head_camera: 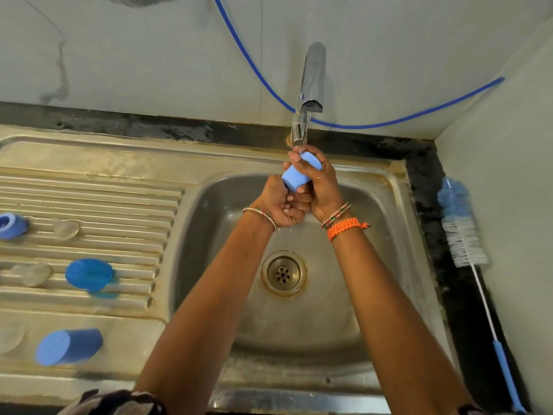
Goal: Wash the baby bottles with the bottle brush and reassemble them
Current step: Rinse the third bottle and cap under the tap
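Mid-wash. Both grips on one blue bottle part (300, 175) under the running tap (311, 85): right hand (321, 187) wrapped round it, left hand (276, 202) curled at its lower end. Bottle brush (462, 232) lies unused right of the sink (389, 181). Other blue pieces (89, 274) and clear teats (65, 229) sit apart on the drainboard, so reassembly looks not yet started.

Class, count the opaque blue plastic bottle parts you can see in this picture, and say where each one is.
4. One blue cap is held under the tap; three sit on the drainboard: a ring far left, a cap mid-board, a cap nearest. Others may be hidden.
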Demonstrator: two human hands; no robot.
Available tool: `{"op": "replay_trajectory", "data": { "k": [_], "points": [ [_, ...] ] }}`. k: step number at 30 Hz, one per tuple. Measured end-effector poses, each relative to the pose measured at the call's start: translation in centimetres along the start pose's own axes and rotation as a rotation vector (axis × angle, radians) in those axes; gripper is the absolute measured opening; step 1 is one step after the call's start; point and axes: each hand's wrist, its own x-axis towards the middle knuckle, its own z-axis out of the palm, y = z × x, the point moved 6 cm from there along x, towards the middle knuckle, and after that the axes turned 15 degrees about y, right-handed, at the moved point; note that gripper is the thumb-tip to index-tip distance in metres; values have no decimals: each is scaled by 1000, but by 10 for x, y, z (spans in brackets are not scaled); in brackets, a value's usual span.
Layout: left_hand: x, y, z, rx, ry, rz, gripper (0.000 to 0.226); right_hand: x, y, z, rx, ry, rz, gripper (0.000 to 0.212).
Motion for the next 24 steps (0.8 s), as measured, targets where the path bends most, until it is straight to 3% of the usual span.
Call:
{"op": "replay_trajectory", "data": {
  "k": [1,3,6,7,8,10,13,16,20,24],
  "points": [
    [1,-1,-1,-13,12,-13,62,0,1,2,-58,11,1,13],
    [7,0,-16,47,235,62,57,-1,-1,3,-225,111,-45,10],
    [-5,19,-43,419,842,522,55,0,-11,2,-683,269,-320,38],
    [-15,26,-43,500,958,683,54,-5,-14,5,-797,277,-402,46],
    [-21,28,-36,517,966,792,51,-9,-14,8,-836,274,-429,52],
    [-15,23,-25,427,797,801,48,-14,-14,12,-769,235,-350,49],
    [4,12,-27,21,524,446,46,-21,-7,28,-629,-25,-188,29],
    [12,10,-33,-360,345,255,33,-34,-10,28,-729,-234,-315,41],
    [11,10,-20,-439,304,154,32,-38,-19,14,-980,-122,-608,42],
    [11,7,-14,-309,297,196,32,-31,-27,-2,-958,67,-670,25]
  ]
}}
